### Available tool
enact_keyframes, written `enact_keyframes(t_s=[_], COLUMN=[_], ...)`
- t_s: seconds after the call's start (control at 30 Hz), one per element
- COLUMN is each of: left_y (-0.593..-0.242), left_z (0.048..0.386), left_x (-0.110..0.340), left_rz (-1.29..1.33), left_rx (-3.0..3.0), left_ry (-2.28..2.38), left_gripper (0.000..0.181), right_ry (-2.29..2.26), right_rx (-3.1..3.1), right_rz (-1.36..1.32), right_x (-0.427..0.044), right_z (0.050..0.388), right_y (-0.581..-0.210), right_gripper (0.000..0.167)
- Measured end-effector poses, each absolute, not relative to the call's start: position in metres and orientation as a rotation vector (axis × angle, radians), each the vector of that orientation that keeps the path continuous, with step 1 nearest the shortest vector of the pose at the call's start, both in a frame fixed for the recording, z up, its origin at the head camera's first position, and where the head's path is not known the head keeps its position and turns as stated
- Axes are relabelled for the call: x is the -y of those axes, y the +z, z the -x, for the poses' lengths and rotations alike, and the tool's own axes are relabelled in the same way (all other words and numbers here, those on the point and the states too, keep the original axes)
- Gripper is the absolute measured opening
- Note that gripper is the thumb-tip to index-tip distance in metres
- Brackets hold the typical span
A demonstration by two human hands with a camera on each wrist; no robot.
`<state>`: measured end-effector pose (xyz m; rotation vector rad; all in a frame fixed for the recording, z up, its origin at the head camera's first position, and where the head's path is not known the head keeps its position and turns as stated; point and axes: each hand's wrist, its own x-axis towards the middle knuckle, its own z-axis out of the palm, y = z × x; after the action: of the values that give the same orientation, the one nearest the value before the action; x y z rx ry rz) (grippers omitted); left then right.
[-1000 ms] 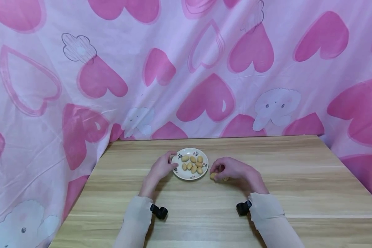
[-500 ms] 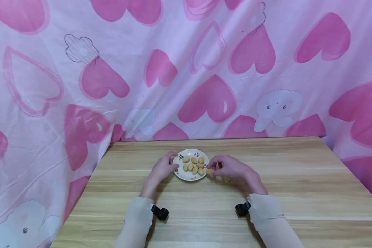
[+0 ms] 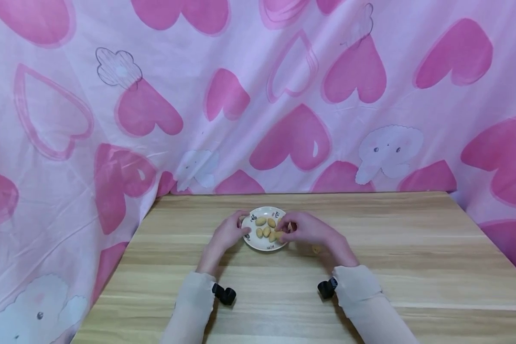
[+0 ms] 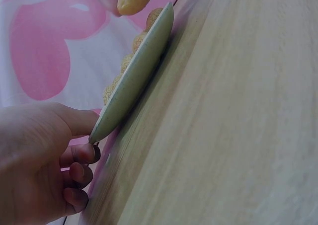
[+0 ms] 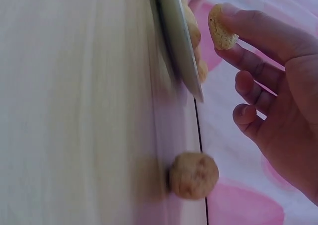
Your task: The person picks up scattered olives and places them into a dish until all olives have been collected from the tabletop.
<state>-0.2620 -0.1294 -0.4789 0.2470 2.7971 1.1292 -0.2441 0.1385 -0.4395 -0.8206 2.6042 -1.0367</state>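
A small white plate with dark printed marks on its rim holds several oval, golden-brown biscuits. My left hand pinches the plate's left rim between thumb and fingers. Seen from the left wrist, the plate shows its underside, close to the table. Over the plate's right side is my right hand, with a biscuit between thumb and fingertip. That biscuit is above the plate, apart from those lying on it. Part of the pile is hidden behind the right hand in the head view.
One loose biscuit lies on the wooden table right of the plate, partly under the right wrist. A pink heart-print cloth hangs along the table's back and left edges. Each sleeve carries a small black camera.
My right hand has picked a biscuit up from the table beside the plate and carried it left, over the plate. The left hand keeps its hold on the rim.
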Motion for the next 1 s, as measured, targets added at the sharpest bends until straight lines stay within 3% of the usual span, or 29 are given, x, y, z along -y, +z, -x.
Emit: enact_keyframes(t_s=[0.5,1.0], left_y=[-0.478,-0.478], left_z=[0.262,0.263], left_x=[0.130,0.130], left_rz=[-0.260,-0.254], left_rx=[-2.825,-2.826], left_ry=[1.104,1.109], left_gripper=[0.054,0.054], right_ry=[-0.921,-0.843], right_rx=[-2.606,-2.682], right_rz=[0.912,0.975], right_x=[-0.105,-0.101], right_z=[0.248,0.244], right_y=[-0.448,-0.450], right_gripper=[0.015,0.010])
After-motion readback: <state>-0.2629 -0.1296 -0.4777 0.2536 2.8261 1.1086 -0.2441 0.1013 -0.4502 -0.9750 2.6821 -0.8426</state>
